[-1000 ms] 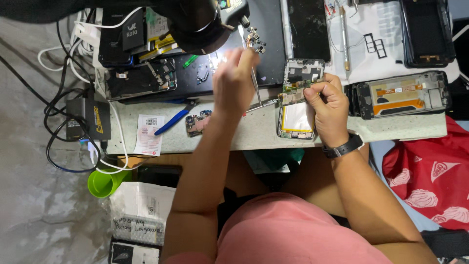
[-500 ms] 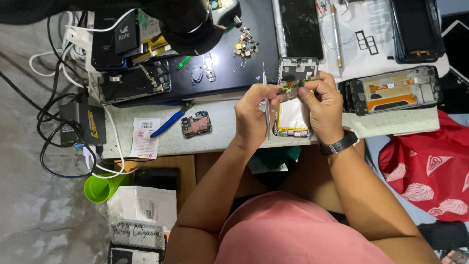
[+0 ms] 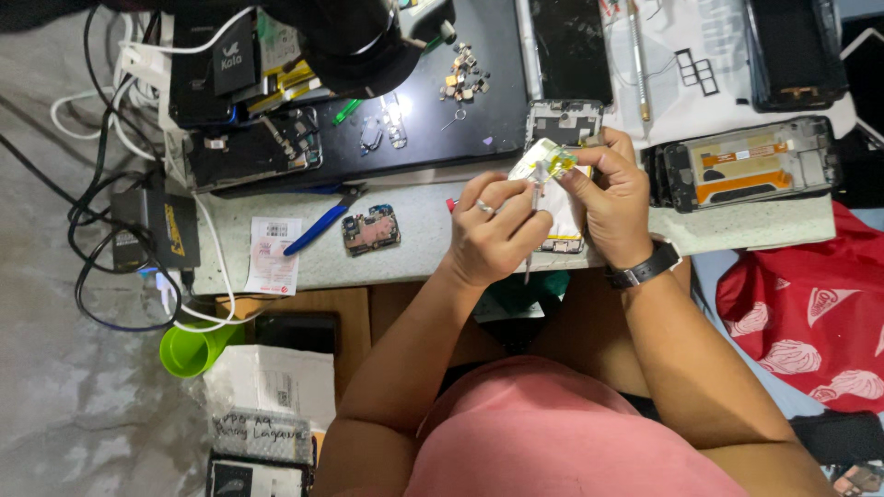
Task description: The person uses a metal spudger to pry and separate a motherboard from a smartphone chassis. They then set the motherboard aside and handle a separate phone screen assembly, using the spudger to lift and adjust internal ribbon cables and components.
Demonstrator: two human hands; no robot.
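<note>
The opened phone (image 3: 564, 124) lies on the worktop (image 3: 414, 253) straight ahead of both hands, its long axis running away from the person, mostly hidden beneath them. The right hand (image 3: 612, 198) pinches a small pale part with yellow tape (image 3: 543, 161) just above it, and the left hand (image 3: 493, 230) is closed on a thin metal tool (image 3: 529, 262) whose upper end points toward that part. The two hands touch, equally near the phone.

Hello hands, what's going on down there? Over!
Left hand grips thin metal tool. Right hand pinches small white-and-yellow phone part above the opened phone. Loose circuit board lies aside, nothing blocking.
</note>
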